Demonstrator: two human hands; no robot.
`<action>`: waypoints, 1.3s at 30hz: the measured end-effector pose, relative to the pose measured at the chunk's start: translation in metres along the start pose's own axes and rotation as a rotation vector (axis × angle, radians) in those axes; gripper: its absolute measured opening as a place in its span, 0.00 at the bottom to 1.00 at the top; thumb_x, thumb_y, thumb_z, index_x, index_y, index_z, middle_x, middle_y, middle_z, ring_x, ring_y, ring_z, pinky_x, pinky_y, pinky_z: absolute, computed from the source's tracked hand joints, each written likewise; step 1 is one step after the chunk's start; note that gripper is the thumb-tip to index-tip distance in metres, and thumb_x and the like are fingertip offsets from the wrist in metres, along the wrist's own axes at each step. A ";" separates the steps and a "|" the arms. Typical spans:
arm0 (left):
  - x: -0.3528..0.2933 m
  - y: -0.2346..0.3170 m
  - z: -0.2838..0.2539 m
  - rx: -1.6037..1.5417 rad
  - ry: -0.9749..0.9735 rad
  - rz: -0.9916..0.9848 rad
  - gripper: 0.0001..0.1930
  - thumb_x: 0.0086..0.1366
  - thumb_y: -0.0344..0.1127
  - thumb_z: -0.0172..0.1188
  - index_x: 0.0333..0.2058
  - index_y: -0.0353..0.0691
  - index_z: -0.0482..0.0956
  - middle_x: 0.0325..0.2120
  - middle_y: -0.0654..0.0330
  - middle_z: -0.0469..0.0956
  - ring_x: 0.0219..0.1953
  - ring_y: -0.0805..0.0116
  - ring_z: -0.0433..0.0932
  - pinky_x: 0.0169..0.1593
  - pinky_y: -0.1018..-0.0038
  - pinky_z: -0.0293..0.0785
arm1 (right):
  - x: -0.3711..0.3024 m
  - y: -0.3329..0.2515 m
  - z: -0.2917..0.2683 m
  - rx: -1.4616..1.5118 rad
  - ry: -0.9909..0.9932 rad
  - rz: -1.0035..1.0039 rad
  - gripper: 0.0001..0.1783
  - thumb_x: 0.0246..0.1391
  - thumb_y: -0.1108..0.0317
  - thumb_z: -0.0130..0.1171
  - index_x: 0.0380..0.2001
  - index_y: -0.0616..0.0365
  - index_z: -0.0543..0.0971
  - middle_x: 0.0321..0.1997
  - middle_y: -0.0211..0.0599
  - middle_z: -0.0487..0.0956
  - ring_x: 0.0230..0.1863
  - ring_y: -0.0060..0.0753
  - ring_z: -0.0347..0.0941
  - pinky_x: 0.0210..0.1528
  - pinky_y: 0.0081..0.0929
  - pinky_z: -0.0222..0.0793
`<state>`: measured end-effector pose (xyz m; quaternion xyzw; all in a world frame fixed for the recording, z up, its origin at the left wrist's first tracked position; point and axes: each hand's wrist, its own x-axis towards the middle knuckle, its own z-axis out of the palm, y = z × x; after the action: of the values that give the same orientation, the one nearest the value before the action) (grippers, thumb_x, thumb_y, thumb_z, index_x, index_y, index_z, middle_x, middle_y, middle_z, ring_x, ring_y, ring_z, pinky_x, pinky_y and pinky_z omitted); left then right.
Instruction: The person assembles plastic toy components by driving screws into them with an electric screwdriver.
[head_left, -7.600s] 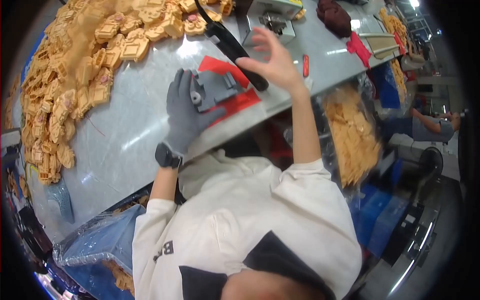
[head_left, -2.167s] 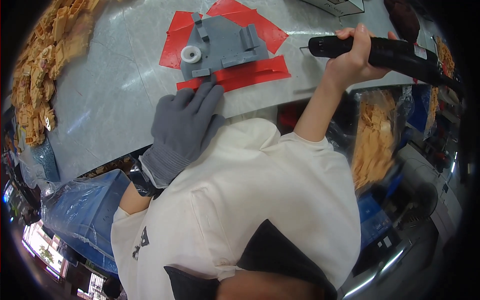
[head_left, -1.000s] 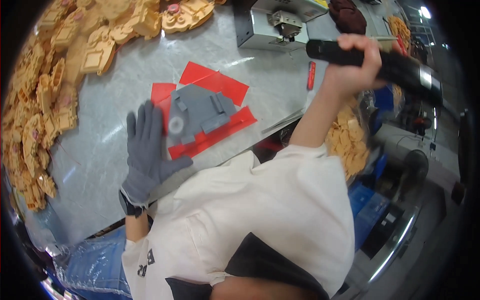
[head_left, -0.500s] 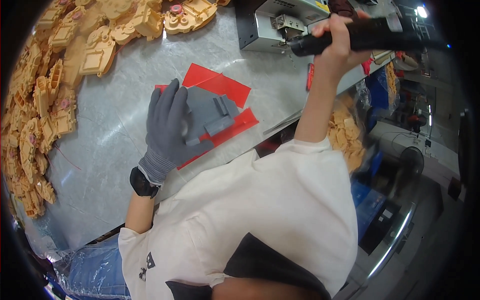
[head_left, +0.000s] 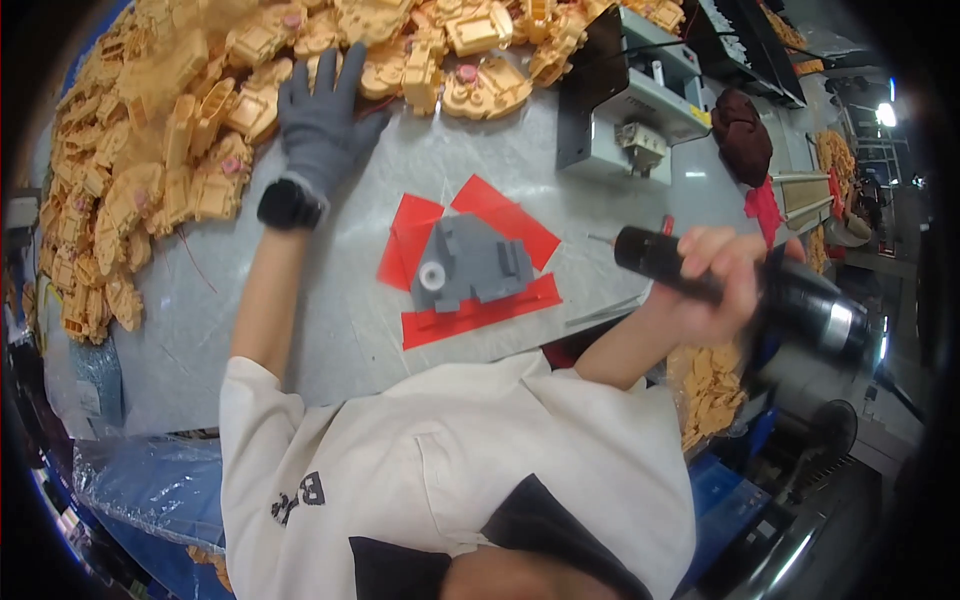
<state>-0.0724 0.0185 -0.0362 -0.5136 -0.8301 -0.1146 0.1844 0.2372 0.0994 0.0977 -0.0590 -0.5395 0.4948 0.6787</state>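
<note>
My left hand, in a grey knit glove, is stretched out with fingers spread at the near edge of a heap of yellow-orange plastic housings. Its fingertips overlap the housings; whether they touch one I cannot tell. In my right hand, which is bare, is a black electric screwdriver, its thin bit pointing left above the table. Between both hands a grey fixture block with raised ribs and a white round ring sits on the tabletop. Red sheets stick out around the fixture on three sides.
A metal box-shaped machine stands at the back right, with a dark red cloth-like bundle beside it. More yellow housings lie in a bag below the table's right edge. Clear plastic over blue is at lower left.
My left hand has left the fixture and reached away to the heap of housings. My right hand has come down and nearer with the screwdriver. The view has shifted too.
</note>
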 end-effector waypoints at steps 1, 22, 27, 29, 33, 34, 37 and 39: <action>-0.008 -0.012 0.015 -0.045 0.071 -0.059 0.39 0.51 0.52 0.62 0.62 0.52 0.58 0.57 0.51 0.63 0.58 0.47 0.61 0.59 0.53 0.56 | -0.004 0.005 -0.003 0.023 0.010 0.005 0.32 0.45 0.75 0.47 0.57 0.59 0.53 0.19 0.36 0.66 0.13 0.29 0.62 0.20 0.30 0.66; -0.101 0.118 -0.117 -0.633 -0.307 0.296 0.44 0.42 0.47 0.69 0.59 0.43 0.62 0.57 0.45 0.60 0.57 0.47 0.62 0.58 0.53 0.59 | -0.016 -0.003 -0.035 -0.013 0.177 0.061 0.30 0.45 0.73 0.47 0.55 0.57 0.56 0.20 0.33 0.67 0.13 0.27 0.62 0.21 0.31 0.65; -0.094 0.105 -0.108 -0.642 -0.353 0.303 0.46 0.42 0.53 0.68 0.59 0.44 0.61 0.57 0.44 0.59 0.59 0.46 0.58 0.60 0.50 0.54 | -0.015 -0.002 -0.035 -0.019 0.187 0.052 0.30 0.45 0.74 0.47 0.55 0.58 0.57 0.19 0.33 0.67 0.13 0.27 0.62 0.22 0.31 0.66; -0.085 0.107 -0.109 -0.651 -0.368 0.307 0.46 0.42 0.54 0.68 0.59 0.44 0.61 0.57 0.44 0.59 0.59 0.46 0.58 0.60 0.50 0.54 | -0.017 -0.002 -0.034 -0.014 0.193 0.069 0.31 0.45 0.74 0.47 0.56 0.58 0.56 0.19 0.33 0.67 0.14 0.27 0.63 0.22 0.31 0.66; -0.063 0.131 -0.109 -0.530 -0.261 0.481 0.42 0.44 0.54 0.66 0.57 0.46 0.64 0.53 0.49 0.65 0.54 0.49 0.65 0.59 0.52 0.56 | -0.020 -0.001 -0.025 -0.015 0.171 0.066 0.31 0.45 0.74 0.47 0.56 0.58 0.56 0.20 0.33 0.67 0.14 0.27 0.63 0.22 0.30 0.66; -0.057 0.131 -0.105 -0.601 -0.500 0.442 0.38 0.44 0.52 0.67 0.55 0.45 0.66 0.49 0.50 0.66 0.50 0.51 0.68 0.57 0.55 0.60 | -0.020 -0.002 -0.024 -0.007 0.165 0.069 0.31 0.45 0.74 0.47 0.56 0.58 0.56 0.20 0.33 0.67 0.14 0.27 0.63 0.22 0.30 0.66; -0.056 0.126 -0.106 -0.837 -0.569 0.291 0.32 0.47 0.47 0.67 0.51 0.43 0.70 0.45 0.52 0.69 0.46 0.57 0.73 0.53 0.63 0.67 | -0.022 -0.006 -0.029 -0.013 0.194 0.063 0.31 0.45 0.74 0.47 0.56 0.58 0.56 0.19 0.33 0.67 0.14 0.28 0.63 0.22 0.31 0.66; -0.058 0.117 -0.105 -0.992 -0.398 0.172 0.29 0.49 0.43 0.68 0.50 0.40 0.72 0.44 0.52 0.71 0.45 0.62 0.74 0.50 0.68 0.70 | -0.022 -0.008 -0.035 -0.022 0.228 0.063 0.31 0.45 0.73 0.47 0.56 0.58 0.56 0.19 0.33 0.67 0.14 0.28 0.63 0.22 0.31 0.66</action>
<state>0.0758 -0.0161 0.0349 -0.6169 -0.6501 -0.3780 -0.2324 0.2719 0.0947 0.0734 -0.1393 -0.4620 0.5002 0.7190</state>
